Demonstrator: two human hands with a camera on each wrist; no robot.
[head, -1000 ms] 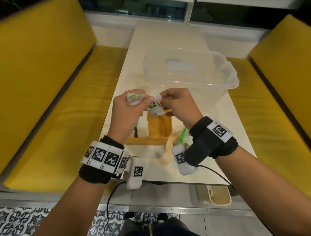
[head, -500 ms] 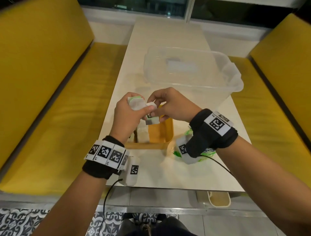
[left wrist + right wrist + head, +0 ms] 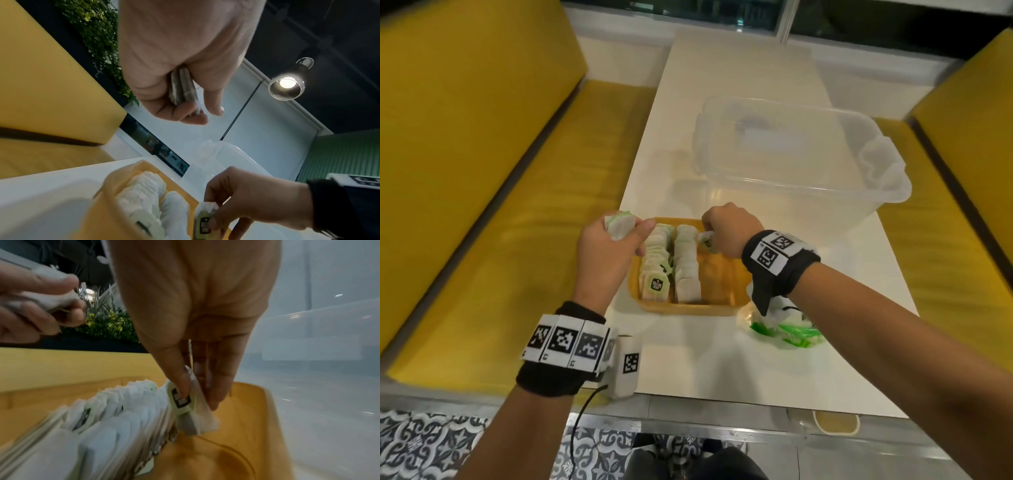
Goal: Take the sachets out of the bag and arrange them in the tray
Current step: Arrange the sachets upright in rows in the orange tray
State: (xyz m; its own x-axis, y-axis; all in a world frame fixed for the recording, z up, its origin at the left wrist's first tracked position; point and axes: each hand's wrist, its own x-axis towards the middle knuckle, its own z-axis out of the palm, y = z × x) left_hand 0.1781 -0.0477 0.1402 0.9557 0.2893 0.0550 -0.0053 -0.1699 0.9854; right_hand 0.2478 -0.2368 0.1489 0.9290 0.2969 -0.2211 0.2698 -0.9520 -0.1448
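Pinching one white paper sachet (image 3: 193,408) between right hand (image 3: 726,228) thumb and fingers at the yellow plastic tray (image 3: 726,274)'s far end, left hand (image 3: 606,253) gripping spare sachets (image 3: 619,224), I risk toppling the upright rows (image 3: 671,263) if insertion crowds them.

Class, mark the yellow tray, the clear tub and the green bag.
yellow tray (image 3: 726,281), head view, bare floor right of the rows.
clear tub (image 3: 784,183), head view, near wall.
green bag (image 3: 787,330), head view, its middle.

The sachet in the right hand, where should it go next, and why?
Probably lower it and stand it at the far end of the second row. The right hand pinches the sachet just above the yellow tray, beside that row, while the left hand holds spare sachets.
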